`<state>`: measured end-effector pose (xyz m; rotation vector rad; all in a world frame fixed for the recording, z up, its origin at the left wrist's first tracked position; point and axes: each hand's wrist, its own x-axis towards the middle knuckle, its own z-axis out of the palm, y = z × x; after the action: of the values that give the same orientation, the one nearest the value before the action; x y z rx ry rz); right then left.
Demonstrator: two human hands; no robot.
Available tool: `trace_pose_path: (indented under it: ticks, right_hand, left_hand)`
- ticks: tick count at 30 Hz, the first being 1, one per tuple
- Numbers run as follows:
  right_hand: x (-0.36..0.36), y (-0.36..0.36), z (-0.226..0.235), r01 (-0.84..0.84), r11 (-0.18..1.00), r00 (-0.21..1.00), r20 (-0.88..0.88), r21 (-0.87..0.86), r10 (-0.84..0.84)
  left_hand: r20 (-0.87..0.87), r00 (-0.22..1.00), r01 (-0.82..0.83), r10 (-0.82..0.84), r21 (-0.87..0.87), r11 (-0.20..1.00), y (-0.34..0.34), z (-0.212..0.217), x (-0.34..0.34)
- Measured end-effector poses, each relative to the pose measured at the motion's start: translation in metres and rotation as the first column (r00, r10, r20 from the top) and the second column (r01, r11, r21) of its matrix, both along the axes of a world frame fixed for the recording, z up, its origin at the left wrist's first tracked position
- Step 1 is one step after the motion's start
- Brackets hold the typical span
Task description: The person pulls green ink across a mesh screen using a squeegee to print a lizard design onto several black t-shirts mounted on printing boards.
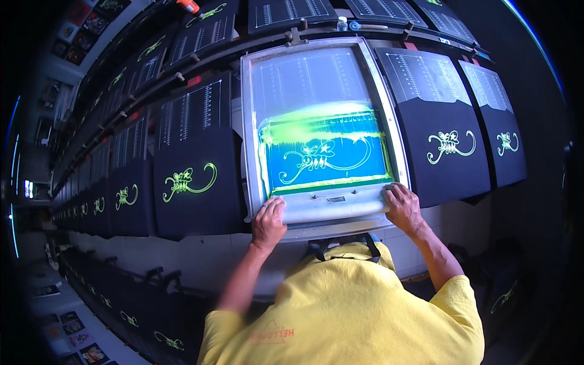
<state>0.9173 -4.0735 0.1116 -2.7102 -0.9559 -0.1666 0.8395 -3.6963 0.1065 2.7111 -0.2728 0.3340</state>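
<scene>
In front of me lies a silver screen-printing frame with a blue stencil showing a curled insect-like outline. Bright yellow-green ink is smeared across the mesh above the design and along the stencil's edges. At the near end of the frame rests a wide metal squeegee with a dark green strip along its far edge. My left hand is closed over its left end, and my right hand grips its right end. Thumbs and undersides of the fingers are hidden.
Black fabric panels with yellow-green prints lie on boards at left and right. A metal rail runs behind the frame. Beyond it stand a small bottle and an orange object. More printed panels lie lower left.
</scene>
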Motion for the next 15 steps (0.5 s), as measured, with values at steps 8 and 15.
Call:
trace_pose_path:
  ticks: [8,15]
  right_hand:
    - [0.115,0.033,0.000,0.055,0.994,0.997,-0.057,-0.089,-0.060]
    - [0.181,0.039,0.007,0.060,0.996,0.997,-0.051,-0.060,-0.064]
  left_hand:
    - [0.018,0.999,0.038,-0.038,0.016,0.999,0.040,-0.013,0.123]
    - [-0.060,0.998,0.038,-0.035,0.039,0.999,0.050,0.003,0.183]
